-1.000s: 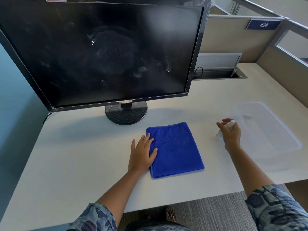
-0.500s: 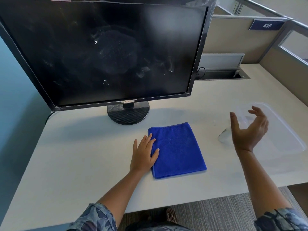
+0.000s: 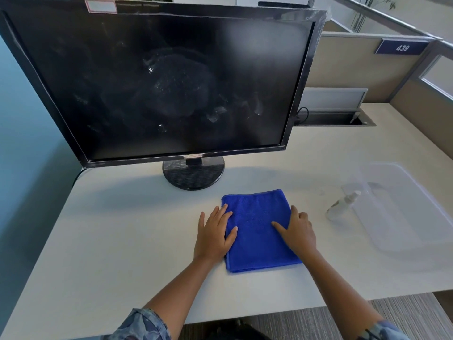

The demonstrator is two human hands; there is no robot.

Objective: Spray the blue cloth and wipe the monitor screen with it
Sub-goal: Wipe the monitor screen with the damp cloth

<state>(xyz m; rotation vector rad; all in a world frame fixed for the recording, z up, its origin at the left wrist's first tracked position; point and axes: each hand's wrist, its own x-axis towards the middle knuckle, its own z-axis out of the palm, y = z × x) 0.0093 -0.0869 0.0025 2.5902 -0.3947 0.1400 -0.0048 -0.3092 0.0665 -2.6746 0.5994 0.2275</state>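
A folded blue cloth (image 3: 257, 227) lies flat on the white desk (image 3: 110, 253) in front of the monitor (image 3: 171, 82), whose dark screen shows smears and droplets. My left hand (image 3: 214, 235) rests flat on the cloth's left edge, fingers spread. My right hand (image 3: 297, 233) lies flat on the cloth's right side, fingers apart. A small clear spray bottle (image 3: 342, 204) lies tilted on the desk to the right of the cloth, leaning against a clear tray, with no hand on it.
A clear plastic tray (image 3: 411, 217) sits at the desk's right. The monitor's round black stand (image 3: 193, 174) is just behind the cloth. A cable slot (image 3: 333, 119) and partition walls with a "439" sign (image 3: 402, 47) lie at the back right.
My right hand let go of the spray bottle, lifted open, then moved left and came down flat on the cloth. The bottle now lies by the tray. My left hand stayed put.
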